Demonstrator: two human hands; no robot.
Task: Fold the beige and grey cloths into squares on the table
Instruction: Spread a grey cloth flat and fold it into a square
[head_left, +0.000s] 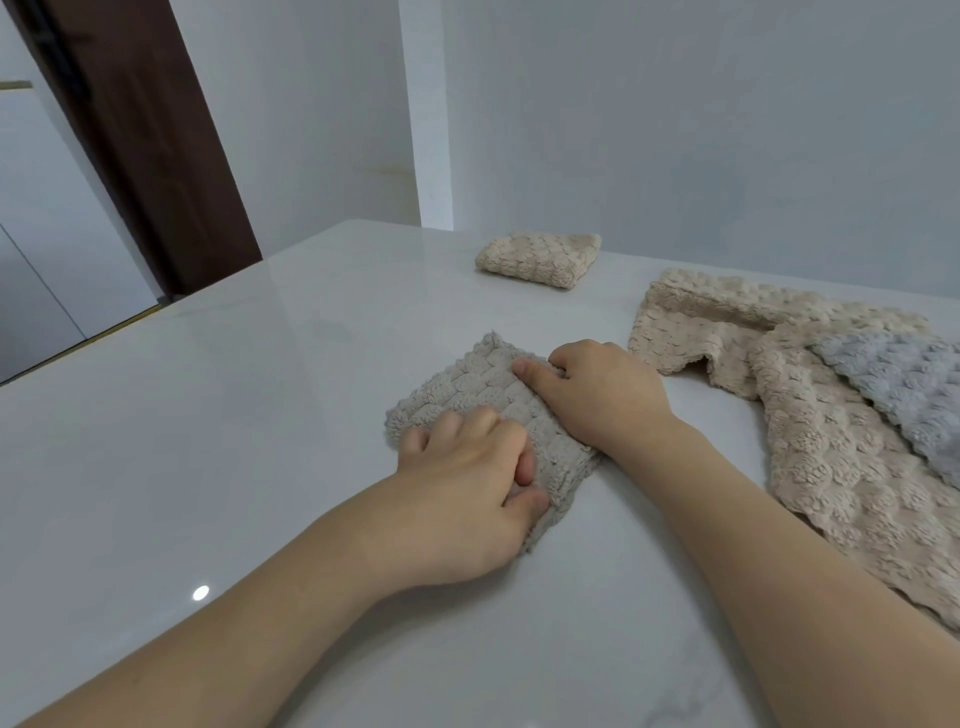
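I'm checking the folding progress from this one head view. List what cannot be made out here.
- Cloth under the hands: the left hand and right hand cover much of it, so its layers cannot be counted.
- Pile of cloths: cut off by the right edge of the head view; its full extent is unknown.
- Grey cloth: also cut by that edge.
- Folded beige square: its far side and layers are hidden.

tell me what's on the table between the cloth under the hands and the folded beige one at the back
Nothing: in the head view, only bare white table shows between the grey cloth being held and the folded beige square.
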